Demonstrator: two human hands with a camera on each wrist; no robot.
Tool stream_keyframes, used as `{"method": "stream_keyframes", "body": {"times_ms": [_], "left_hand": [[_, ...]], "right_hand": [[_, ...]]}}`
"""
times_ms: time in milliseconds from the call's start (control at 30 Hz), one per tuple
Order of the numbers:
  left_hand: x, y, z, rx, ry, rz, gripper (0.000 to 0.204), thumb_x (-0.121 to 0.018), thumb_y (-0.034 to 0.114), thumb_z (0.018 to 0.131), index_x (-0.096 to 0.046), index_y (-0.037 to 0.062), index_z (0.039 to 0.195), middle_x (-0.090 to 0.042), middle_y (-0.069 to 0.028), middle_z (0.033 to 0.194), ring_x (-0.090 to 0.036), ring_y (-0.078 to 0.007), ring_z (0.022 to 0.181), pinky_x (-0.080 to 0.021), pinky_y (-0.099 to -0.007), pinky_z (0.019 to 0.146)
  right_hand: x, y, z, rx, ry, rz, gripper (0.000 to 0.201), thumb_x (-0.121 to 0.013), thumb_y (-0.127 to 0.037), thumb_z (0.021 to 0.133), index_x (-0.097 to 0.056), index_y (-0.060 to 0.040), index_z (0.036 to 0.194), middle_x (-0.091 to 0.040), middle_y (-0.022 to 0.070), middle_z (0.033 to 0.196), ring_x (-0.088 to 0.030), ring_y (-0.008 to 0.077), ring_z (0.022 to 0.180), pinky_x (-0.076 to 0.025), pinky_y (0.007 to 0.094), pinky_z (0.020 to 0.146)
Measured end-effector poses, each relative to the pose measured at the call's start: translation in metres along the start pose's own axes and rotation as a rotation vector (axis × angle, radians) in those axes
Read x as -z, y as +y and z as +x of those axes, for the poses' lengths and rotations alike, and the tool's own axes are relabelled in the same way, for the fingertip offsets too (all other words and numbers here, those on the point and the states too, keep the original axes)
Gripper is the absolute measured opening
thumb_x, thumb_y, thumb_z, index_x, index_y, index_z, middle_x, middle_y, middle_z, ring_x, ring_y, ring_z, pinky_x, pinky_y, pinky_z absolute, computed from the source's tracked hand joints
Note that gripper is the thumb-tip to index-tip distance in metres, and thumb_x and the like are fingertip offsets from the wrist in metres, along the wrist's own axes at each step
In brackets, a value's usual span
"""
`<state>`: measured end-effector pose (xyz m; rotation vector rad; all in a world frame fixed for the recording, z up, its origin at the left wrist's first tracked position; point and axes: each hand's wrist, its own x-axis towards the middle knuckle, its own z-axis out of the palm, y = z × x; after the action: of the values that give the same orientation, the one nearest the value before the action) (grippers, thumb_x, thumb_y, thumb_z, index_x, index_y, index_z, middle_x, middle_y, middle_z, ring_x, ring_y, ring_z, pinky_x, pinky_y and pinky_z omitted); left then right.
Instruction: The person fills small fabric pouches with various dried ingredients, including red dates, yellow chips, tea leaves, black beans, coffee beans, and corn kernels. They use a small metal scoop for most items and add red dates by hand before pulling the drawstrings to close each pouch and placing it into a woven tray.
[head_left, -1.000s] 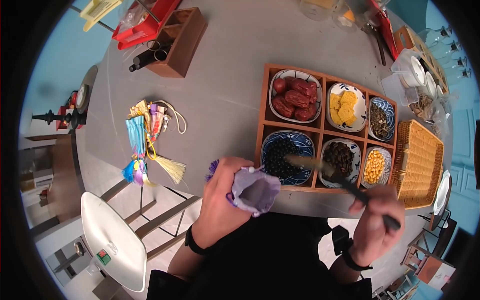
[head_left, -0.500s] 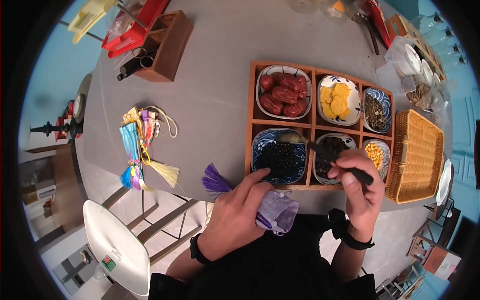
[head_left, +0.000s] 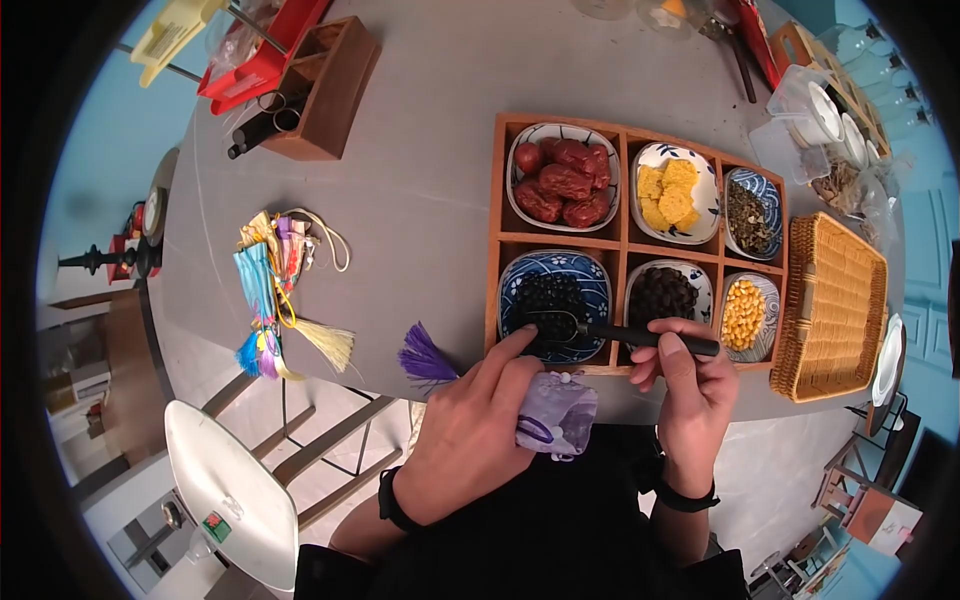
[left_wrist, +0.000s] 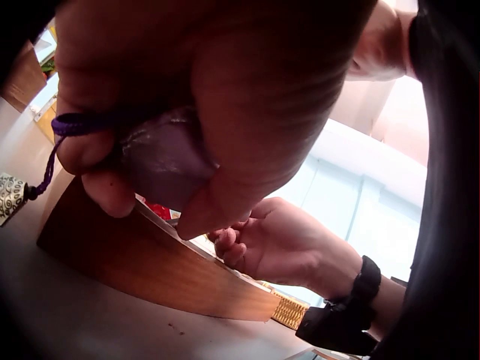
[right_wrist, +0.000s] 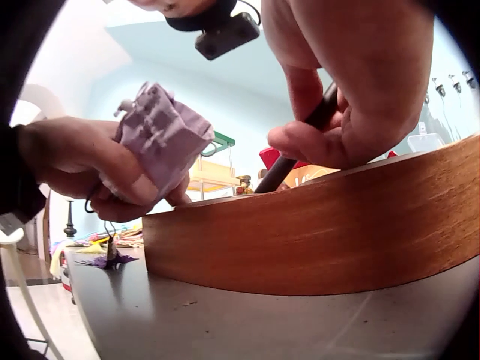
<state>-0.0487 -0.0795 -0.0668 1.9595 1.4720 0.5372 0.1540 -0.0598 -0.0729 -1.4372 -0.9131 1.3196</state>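
The left hand [head_left: 465, 440] grips a lilac pouch [head_left: 562, 415] with its mouth open; a fingertip reaches over the front edge of the wooden tray [head_left: 625, 232] to the black beans [head_left: 548, 292]. A purple tassel [head_left: 427, 357] hangs out at the hand's left. In the right hand [head_left: 692, 395] is the dark handle of a small scoop [head_left: 640, 335], whose head lies among the beans in the blue patterned bowl [head_left: 597, 285]. The right wrist view shows the pouch [right_wrist: 161, 139] upright beside the tray's wall [right_wrist: 315, 236].
Other tray bowls hold red dates [head_left: 565, 182], yellow pieces [head_left: 668, 195], dried leaves [head_left: 748, 220], dark brown pieces [head_left: 662, 295] and yellow kernels [head_left: 743, 315]. A wicker basket [head_left: 835, 310] stands right of the tray. Several tasselled pouches [head_left: 258, 285] lie left; a wooden box [head_left: 330, 100] stands behind them.
The scoop has moved from above the bowls down into the black beans. The left hand and pouch have moved to the tray's front edge, and the right hand has shifted left.
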Motion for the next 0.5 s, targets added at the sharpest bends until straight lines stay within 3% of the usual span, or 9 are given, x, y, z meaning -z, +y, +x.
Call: {"method": "stream_keyframes", "body": {"times_ms": [100,167,267,300,367,500], "left_hand": [[-0.002,-0.004,-0.002,-0.014,0.049,-0.072,0.051,-0.077,0.006,0.064,-0.052,0.0035,0.108,-0.056,-0.0171,0.125,-0.066,-0.0351,0.091,-0.056,-0.0396,0.07],[0.0,-0.008,-0.005,-0.024,0.16,-0.32,0.052,-0.08,0.007,0.065,-0.052,0.0036,0.109,-0.057,-0.0168,0.125,-0.066,-0.0339,0.096,-0.055,-0.0371,0.075],[0.003,-0.016,-0.014,-0.017,0.28,-0.43,0.056,-0.083,0.004,0.063,-0.053,0.0036,0.11,-0.058,-0.0155,0.119,-0.065,-0.0308,0.097,-0.053,-0.0337,0.079],[0.003,-0.019,-0.014,-0.018,0.283,-0.429,0.056,-0.083,0.004,0.063,-0.053,0.0036,0.11,-0.058,-0.0155,0.119,-0.065,-0.0308,0.097,-0.053,-0.0337,0.079],[0.002,-0.025,-0.015,0.021,0.352,-0.342,0.057,-0.08,0.0,0.064,-0.05,0.0059,0.112,-0.057,-0.0103,0.111,-0.058,-0.0179,0.091,-0.046,-0.0266,0.081],[-0.002,-0.033,-0.012,0.096,0.396,-0.299,0.057,-0.08,-0.002,0.063,-0.051,0.0052,0.112,-0.056,-0.0088,0.102,-0.059,-0.0192,0.088,-0.048,-0.0283,0.079]], "right_hand": [[-0.001,0.0,-0.001,-0.015,0.035,0.038,0.016,-0.056,-0.008,0.096,-0.062,0.0038,0.106,-0.067,0.0103,0.078,-0.061,0.0126,0.064,-0.046,0.0237,0.056],[0.001,0.002,0.0,-0.022,0.06,0.082,0.017,-0.056,-0.009,0.096,-0.061,0.0037,0.105,-0.066,0.0106,0.078,-0.06,0.0128,0.063,-0.046,0.0238,0.055],[0.003,0.001,0.001,-0.012,0.116,0.16,0.018,-0.055,-0.012,0.097,-0.061,0.0037,0.104,-0.066,0.011,0.077,-0.059,0.013,0.061,-0.044,0.024,0.054],[0.004,0.0,0.001,0.006,0.146,0.193,0.019,-0.055,-0.013,0.097,-0.06,0.0038,0.104,-0.066,0.0111,0.076,-0.058,0.0131,0.06,-0.043,0.0239,0.053],[0.007,0.0,0.002,0.031,0.155,0.205,0.02,-0.055,-0.015,0.097,-0.06,0.0037,0.103,-0.065,0.0114,0.076,-0.056,0.0132,0.058,-0.042,0.024,0.052],[0.015,-0.016,-0.002,0.115,0.176,0.225,0.02,-0.053,-0.014,0.097,-0.059,0.0045,0.103,-0.064,0.0121,0.074,-0.055,0.0142,0.056,-0.043,0.0243,0.052]]}}
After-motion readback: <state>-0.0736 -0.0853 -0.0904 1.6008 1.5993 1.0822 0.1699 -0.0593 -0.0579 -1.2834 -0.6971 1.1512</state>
